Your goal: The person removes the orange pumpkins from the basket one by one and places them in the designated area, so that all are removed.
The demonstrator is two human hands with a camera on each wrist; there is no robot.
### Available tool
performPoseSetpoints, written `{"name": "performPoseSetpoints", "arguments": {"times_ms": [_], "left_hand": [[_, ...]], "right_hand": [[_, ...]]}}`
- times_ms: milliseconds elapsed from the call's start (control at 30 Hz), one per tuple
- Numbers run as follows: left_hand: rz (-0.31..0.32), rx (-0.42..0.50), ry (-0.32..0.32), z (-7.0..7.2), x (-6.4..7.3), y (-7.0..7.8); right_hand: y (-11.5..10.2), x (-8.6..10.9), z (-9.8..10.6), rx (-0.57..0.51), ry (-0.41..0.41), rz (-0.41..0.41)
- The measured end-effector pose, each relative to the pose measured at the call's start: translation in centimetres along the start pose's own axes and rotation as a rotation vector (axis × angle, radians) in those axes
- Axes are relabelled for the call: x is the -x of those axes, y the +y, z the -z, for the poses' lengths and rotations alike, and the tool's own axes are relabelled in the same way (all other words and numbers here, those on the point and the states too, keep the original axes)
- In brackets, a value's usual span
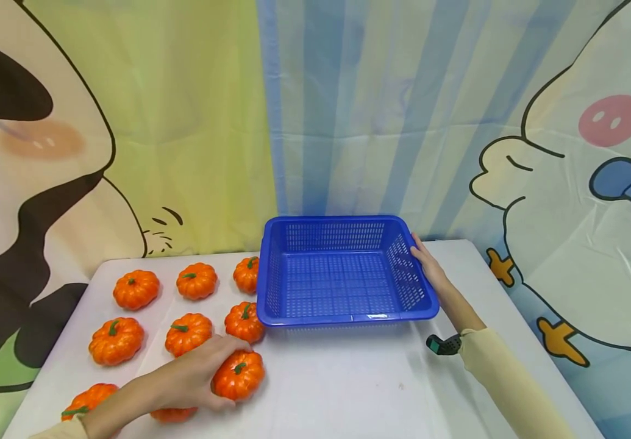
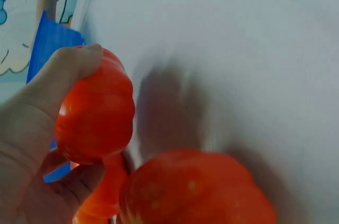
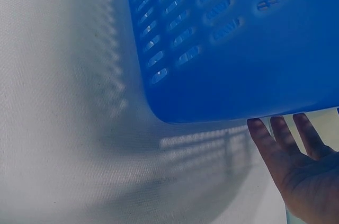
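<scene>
My left hand (image 1: 200, 372) grips a small orange pumpkin (image 1: 239, 377) with a green stem, near the table's front. In the left wrist view the thumb lies on one side of this pumpkin (image 2: 98, 110) and fingers curl round the other. Whether it touches the table I cannot tell. At the centre back sits a blue plastic basket (image 1: 342, 319) with slotted walls and nothing inside. My right hand (image 1: 429, 263) holds its right rim; in the right wrist view, fingertips (image 3: 255, 124) meet the edge of the basket (image 3: 254, 81). The right thumb is hidden there.
More orange pumpkins stand in rows on the left of the white table (image 1: 342, 384), among them one at the back left (image 1: 136, 289) and one beside the basket (image 1: 244, 323). A printed curtain (image 1: 342, 110) hangs behind. The right wrist wears a dark band (image 1: 444, 345).
</scene>
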State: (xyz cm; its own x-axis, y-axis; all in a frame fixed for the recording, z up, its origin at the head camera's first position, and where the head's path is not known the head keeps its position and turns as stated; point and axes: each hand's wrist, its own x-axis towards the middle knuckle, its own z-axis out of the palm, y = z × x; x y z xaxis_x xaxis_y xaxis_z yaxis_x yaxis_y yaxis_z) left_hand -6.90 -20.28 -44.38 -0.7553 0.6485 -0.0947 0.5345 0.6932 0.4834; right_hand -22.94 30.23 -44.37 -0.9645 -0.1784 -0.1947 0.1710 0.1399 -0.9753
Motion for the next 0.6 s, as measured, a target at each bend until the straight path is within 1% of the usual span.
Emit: {"name": "performPoseSetpoints", "arguments": {"times_ms": [133, 200, 367, 433, 567, 600], "left_hand": [[-0.064, -0.072, 0.008, -0.9, 0.0, 0.4], [-0.078, -0.101, 0.019, -1.2, 0.0, 0.6], [-0.066, -0.125, 0.042, -1.8, 0.0, 0.8], [-0.075, -0.138, 0.056, -2.0, -0.1, 0.9], [-0.085, -0.145, 0.072, -2.2, -0.1, 1.0], [-0.078, -0.144, 0.069, -2.2, -0.1, 1.0]], "right_hand": [[0.7, -0.6, 0.4, 0.049, 0.024, 0.015], [0.8, -0.7, 0.4, 0.056, 0.025, 0.021], [0.8, -0.8, 0.3, 0.026, 0.006, 0.026], [0.9, -0.8, 0.4, 0.017, 0.005, 0.023], [1.0, -0.8, 0.6, 0.012, 0.015, 0.011], [1.1, -0.8, 0.6, 0.021, 0.023, 0.006]]}}
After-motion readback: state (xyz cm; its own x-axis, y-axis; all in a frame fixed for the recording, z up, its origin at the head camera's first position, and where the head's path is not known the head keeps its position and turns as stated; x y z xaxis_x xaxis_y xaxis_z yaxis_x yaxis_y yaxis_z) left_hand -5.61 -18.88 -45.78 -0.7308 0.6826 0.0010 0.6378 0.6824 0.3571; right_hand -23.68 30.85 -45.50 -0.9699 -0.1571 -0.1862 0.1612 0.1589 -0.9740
